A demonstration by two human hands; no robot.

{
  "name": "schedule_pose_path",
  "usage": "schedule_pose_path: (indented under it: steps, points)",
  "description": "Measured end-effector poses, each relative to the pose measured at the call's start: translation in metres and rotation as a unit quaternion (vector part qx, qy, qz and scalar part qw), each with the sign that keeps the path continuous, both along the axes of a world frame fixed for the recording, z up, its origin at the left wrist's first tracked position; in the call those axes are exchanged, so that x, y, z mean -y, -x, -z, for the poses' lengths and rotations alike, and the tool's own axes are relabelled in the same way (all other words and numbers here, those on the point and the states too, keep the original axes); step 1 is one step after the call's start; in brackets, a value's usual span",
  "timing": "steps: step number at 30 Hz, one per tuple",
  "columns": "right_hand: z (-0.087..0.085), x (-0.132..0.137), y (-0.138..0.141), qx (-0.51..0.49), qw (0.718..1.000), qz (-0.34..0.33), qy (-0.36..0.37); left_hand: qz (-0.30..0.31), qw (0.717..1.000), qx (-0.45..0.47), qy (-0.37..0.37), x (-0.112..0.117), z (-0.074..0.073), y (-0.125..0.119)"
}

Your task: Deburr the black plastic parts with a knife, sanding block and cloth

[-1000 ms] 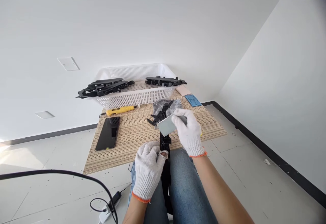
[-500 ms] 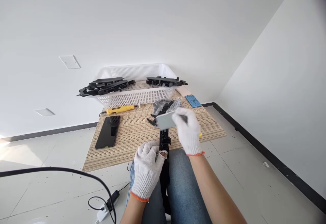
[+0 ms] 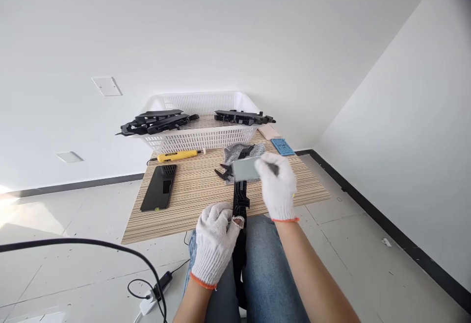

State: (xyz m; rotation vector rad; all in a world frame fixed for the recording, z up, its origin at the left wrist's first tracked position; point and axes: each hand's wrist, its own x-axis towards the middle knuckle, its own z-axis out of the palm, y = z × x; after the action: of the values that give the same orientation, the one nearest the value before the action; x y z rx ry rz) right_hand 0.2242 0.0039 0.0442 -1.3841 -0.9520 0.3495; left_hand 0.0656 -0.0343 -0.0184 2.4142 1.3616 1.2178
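Note:
My left hand (image 3: 215,239), in a white knit glove with its thumb tip bare, is closed on a long black plastic part (image 3: 241,199). The part runs from my lap up over the near edge of the table. Above it, my gloved right hand (image 3: 276,183) pinches a flat grey-green rectangular piece (image 3: 246,169), tilted and slightly blurred. Whether this piece touches the black part I cannot tell. Behind it lies a crumpled grey cloth (image 3: 235,153), and black-handled pliers (image 3: 222,172) rest just left of the piece.
On the striped table (image 3: 191,186) lie a black phone (image 3: 159,187), a yellow tool (image 3: 177,156) and a blue card-like pad (image 3: 282,146). A white basket (image 3: 198,140) at the back bears several black plastic parts (image 3: 158,121). A black cable (image 3: 110,245) arcs across the lower left.
The view has shifted slightly. My right hand has moved a little to the right and up with the grey-green piece. My left hand keeps its hold on the black part.

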Motion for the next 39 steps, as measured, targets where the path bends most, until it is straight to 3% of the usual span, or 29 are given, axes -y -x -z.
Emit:
schedule_pose_path:
  steps: [2, 5, 6, 9, 14, 17, 19, 24, 27, 30, 39]
  points:
    - [0.0, 0.001, 0.0, -0.015, 1.0, 0.009, 0.008, 0.002, 1.0, -0.002, 0.0, 0.0, 0.001, 0.0]
    - [0.001, 0.003, 0.0, 0.056, 0.989, -0.129, 0.045, -0.001, 1.0, -0.008, 0.0, -0.001, 0.001, 0.001]
    - [0.002, 0.003, 0.0, 0.046, 0.989, -0.132, 0.048, -0.001, 1.0, -0.009, 0.0, -0.001, 0.0, 0.001]
    - [0.005, 0.007, 0.004, -0.043, 0.998, -0.037, 0.02, 0.004, 1.0, -0.012, -0.002, -0.001, -0.001, 0.001]
    - [0.011, 0.016, 0.006, 0.033, 0.992, -0.119, 0.032, -0.003, 1.0, -0.024, -0.012, -0.001, -0.001, 0.002]
    - [0.015, 0.019, -0.004, -0.055, 0.998, 0.035, 0.014, 0.005, 1.0, -0.015, -0.003, -0.001, 0.0, 0.003]
    - [0.018, 0.022, -0.012, -0.091, 0.991, 0.091, 0.022, 0.003, 1.0, -0.012, 0.001, 0.0, 0.0, 0.003]
    - [0.023, 0.038, -0.028, -0.12, 0.981, -0.021, 0.15, -0.005, 1.0, -0.012, 0.009, 0.001, -0.001, 0.003]
    - [0.026, 0.047, -0.035, -0.067, 0.975, -0.043, 0.21, 0.001, 0.999, -0.03, 0.01, 0.002, -0.001, 0.001]
    - [0.033, 0.052, -0.039, -0.019, 0.976, -0.044, 0.213, 0.004, 0.998, -0.056, 0.018, 0.002, -0.003, -0.002]
    - [0.055, 0.058, -0.041, -0.089, 0.977, -0.06, 0.185, -0.005, 0.996, -0.084, -0.003, 0.005, -0.002, -0.005]
